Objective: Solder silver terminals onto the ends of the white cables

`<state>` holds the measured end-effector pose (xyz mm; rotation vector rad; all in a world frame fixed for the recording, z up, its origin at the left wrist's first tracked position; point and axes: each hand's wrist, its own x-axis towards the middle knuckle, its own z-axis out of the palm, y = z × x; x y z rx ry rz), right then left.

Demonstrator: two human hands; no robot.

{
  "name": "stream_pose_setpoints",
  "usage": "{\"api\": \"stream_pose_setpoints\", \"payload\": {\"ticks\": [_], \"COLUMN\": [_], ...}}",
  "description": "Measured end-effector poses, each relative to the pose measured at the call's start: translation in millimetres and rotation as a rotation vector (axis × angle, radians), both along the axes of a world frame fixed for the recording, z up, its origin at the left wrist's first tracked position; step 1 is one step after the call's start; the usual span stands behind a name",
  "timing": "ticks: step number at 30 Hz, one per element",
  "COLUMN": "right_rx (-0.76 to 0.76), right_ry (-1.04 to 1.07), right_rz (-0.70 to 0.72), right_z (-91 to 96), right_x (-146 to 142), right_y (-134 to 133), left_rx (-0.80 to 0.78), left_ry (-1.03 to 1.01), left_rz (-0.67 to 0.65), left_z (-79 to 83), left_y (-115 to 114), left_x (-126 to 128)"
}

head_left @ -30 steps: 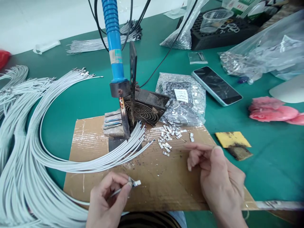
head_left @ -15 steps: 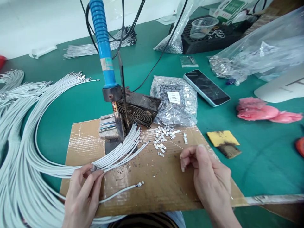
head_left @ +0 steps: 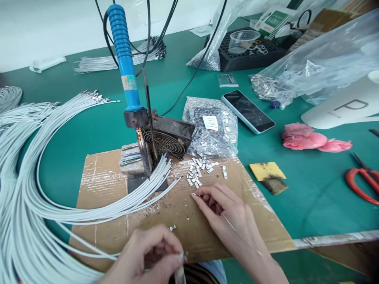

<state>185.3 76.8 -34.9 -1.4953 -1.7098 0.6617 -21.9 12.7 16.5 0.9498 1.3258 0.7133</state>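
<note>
My left hand (head_left: pixel 151 256) is closed low at the front, its fingertips pinched together. What they hold is too blurred to make out. My right hand (head_left: pixel 227 213) is closed above the cardboard, thumb and forefinger pinched just below a pile of small white connectors (head_left: pixel 195 169). A thin solder wire (head_left: pixel 237 230) runs out of that hand along the palm, and a tiny whitish tip shows at the fingertips. Behind my left hand a small connector end (head_left: pixel 172 227) shows. White cables (head_left: pixel 118 211) curve onto the cardboard, their ends beside a blue-handled soldering iron (head_left: pixel 126 67).
The cardboard (head_left: pixel 237 244) lies at the table's front edge. Behind it are a sooty fan (head_left: pixel 168 138), a bag of connectors (head_left: pixel 210 126) and a phone (head_left: pixel 248 112). To the right are a sponge (head_left: pixel 268 173), pink cloth (head_left: pixel 310 138) and red scissors (head_left: pixel 361 181).
My left hand has left the cable bundle and moved right and nearer. My right hand has moved left towards the connectors, fingertips now pinched. The view has shifted slightly.
</note>
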Motion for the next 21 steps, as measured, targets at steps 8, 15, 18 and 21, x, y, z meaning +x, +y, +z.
{"api": "stream_pose_setpoints", "payload": {"ticks": [8, 15, 18, 21], "right_rx": [-0.09, -0.349, -0.398, -0.418], "right_ry": [0.212, 0.622, 0.653, 0.651], "right_rz": [0.05, 0.102, 0.149, 0.191], "right_z": [9.3, 20.2, 20.0, 24.0], "right_x": [-15, -47, -53, -55], "right_y": [-20, -24, -23, -20], "left_rx": [-0.08, -0.103, -0.102, -0.111], "left_ry": [-0.213, -0.205, -0.182, -0.197], "left_rz": [0.302, 0.328, 0.329, 0.328], "left_z": [-11.0, -6.7, -7.1, -7.9], "left_y": [22, 18, 16, 15], "left_x": [1, -1, -2, -4]}}
